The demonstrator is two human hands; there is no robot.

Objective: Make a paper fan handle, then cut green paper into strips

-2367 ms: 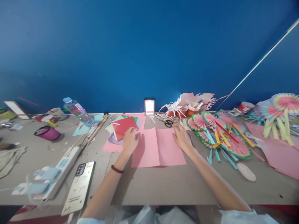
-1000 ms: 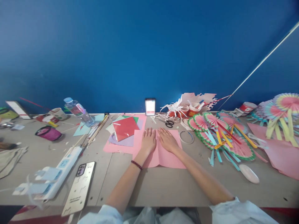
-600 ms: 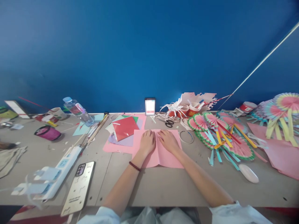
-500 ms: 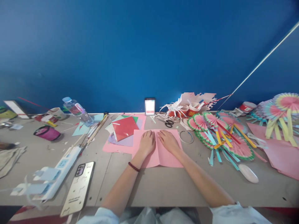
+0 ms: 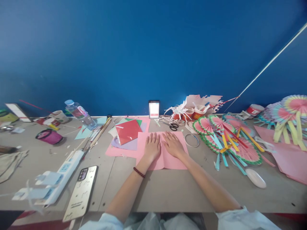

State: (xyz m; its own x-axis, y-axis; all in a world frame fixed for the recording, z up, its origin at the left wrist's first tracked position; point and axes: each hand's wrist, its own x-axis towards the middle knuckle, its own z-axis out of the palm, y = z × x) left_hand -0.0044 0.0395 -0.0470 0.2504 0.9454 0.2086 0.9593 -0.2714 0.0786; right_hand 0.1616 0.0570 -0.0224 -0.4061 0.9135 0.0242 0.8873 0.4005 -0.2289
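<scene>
The phone is lying near the table's front edge, left of the arms, beside the power strip. On the other side, a white oval case is resting below the paper fans. Between them, the creased pink sheet is lying on the table, in front of the person. The left hand and the right hand are pressing on it, one on each side of the crease, palms down, fingers extended and slightly spread, gripping nothing. A silver ring is lying just right of the sheet. Farther back, a red packet is sitting on coloured papers, and scissors are lying near the white strips. A bottle is leaning at the left, near the blue wall.
</scene>
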